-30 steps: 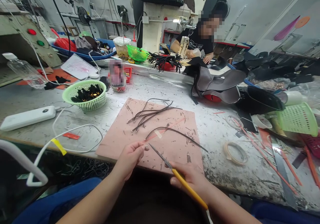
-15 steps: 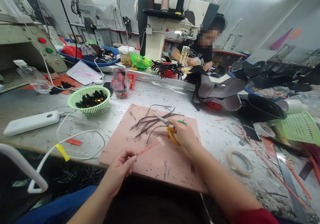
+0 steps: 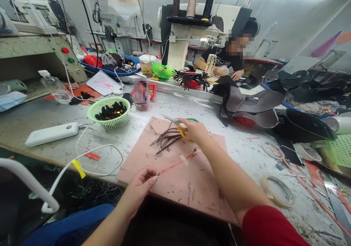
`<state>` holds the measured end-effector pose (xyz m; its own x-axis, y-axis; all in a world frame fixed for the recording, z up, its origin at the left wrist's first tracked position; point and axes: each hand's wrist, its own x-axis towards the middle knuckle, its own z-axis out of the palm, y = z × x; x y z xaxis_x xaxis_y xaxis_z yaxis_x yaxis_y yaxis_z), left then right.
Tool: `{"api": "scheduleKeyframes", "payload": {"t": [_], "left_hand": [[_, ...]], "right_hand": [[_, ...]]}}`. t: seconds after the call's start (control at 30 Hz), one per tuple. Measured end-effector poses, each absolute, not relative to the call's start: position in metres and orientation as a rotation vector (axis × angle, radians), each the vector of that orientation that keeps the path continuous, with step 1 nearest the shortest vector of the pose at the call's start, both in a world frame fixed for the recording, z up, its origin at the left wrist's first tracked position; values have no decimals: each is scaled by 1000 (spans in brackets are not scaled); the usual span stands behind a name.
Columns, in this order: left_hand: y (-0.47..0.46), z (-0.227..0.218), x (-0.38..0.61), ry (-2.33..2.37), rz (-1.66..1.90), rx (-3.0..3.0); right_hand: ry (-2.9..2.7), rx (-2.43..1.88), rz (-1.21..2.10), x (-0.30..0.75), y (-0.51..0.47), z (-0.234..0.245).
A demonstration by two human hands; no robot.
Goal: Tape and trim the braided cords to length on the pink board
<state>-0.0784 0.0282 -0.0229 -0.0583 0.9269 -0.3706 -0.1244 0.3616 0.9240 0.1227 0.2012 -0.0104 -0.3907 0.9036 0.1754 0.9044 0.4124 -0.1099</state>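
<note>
My right hand (image 3: 195, 130) grips scissors (image 3: 183, 132) with yellow and green handles, their blades pointing left over the board's far part. Under the scissors and hand lie several thin dark cords (image 3: 168, 140), partly hidden. At the board's near edge my left hand (image 3: 143, 182) is closed in a pinch. A tiny dark, shiny bit shows at its fingertips, too small to name. From there an orange measuring tape (image 3: 175, 164) runs up to the right across the pink board (image 3: 170, 187), with a piece of pale sticky tape (image 3: 184, 160) over it.
To the left are a green basket (image 3: 94, 115) of black pieces, a white power bank (image 3: 52, 133) and a looped white cable (image 3: 113, 173). A tape roll (image 3: 265, 187) lies right. Brown leather pieces (image 3: 255, 101) stand behind. Another person (image 3: 223, 59) works at a sewing machine.
My right hand has moved away from me and left with the scissors, over the cords, baring more of the measuring tape. My left hand stays at the tape's near end. The view has shifted.
</note>
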Motion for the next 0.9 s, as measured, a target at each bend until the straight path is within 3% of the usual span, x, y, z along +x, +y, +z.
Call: {"api": "scheduleKeyframes", "payload": {"t": [0.13, 0.3, 0.37, 0.57, 0.9], "left_hand": [[33, -25, -79, 1278, 1029, 762], [37, -26, -58, 1237, 1033, 836], [36, -25, -51, 1244, 1027, 888], [30, -23, -47, 1260, 960, 960], [24, -18, -35, 1209, 934, 872]], "right_hand": [[-2022, -1726, 382, 152, 153, -13], [-1802, -1442, 1099, 146, 80, -11], [-1883, -1514, 1051, 141, 63, -8], [-1841, -2324, 287, 200, 65, -24], [-1650, -2632, 413, 268, 113, -39]]}}
